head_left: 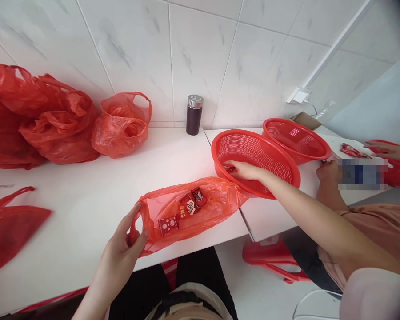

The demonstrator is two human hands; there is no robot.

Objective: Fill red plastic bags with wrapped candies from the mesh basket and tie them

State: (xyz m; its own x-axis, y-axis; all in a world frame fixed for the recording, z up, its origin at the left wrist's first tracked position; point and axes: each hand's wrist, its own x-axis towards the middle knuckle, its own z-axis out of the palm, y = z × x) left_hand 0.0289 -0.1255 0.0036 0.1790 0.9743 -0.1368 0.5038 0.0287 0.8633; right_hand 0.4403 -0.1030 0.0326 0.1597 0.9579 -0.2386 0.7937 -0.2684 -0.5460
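Left grip (120, 246) curls round the handle of a thin red plastic bag (216, 204), lower centre; right grip (246, 170), hold unclear, touches a small red packet (230, 169) inside a round red perforated basket (256, 143).

Along the rear edge of the bench (171, 153), before the wall (203, 58), stand piled bags (60, 138) at left, then a small bag (120, 133), then a flask (194, 119). Another bag (15, 235) lies at far left, before the pile. Near the front edge lies an open bag (220, 206) with packets (168, 225) inside, the left grip (137, 226) at its left end. Its right end meets a basket (250, 144), which has the right grip (231, 168) inside; behind and right stands a second basket (295, 138).
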